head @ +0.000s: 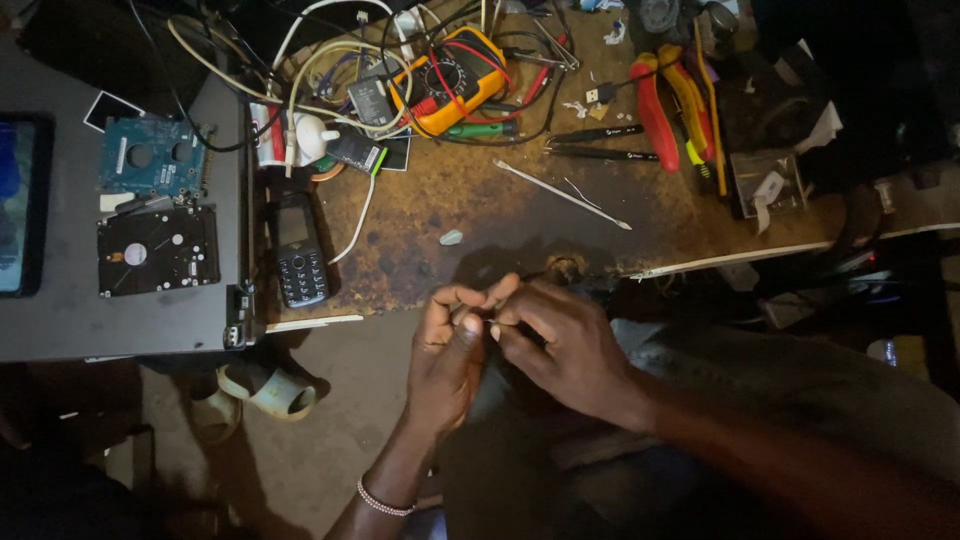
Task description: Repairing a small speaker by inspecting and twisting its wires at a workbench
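I have both hands drawn together in front of me, fingertips meeting. My left hand (pixel 447 350), a beaded band at its wrist, curls its thumb and forefinger into a pinch. My right hand (pixel 560 345) reaches across from the right, its fingers touching the left's; what they pinch I cannot make out.

Two hands — left hand (pixel 445 350) and right hand (pixel 565 345) — are meeting at the bench edge. One yellow multimeter (pixel 448 80) is lying among the cables. One black keypad phone (pixel 299 250) is resting nearby. Two bare hard drives — one blue-boarded (pixel 152 158), one black (pixel 158 250) — are sitting on the grey lid. Two red-handled pliers (pixel 668 105) are lying together. Two black tweezers (pixel 597 142) are lying beside them
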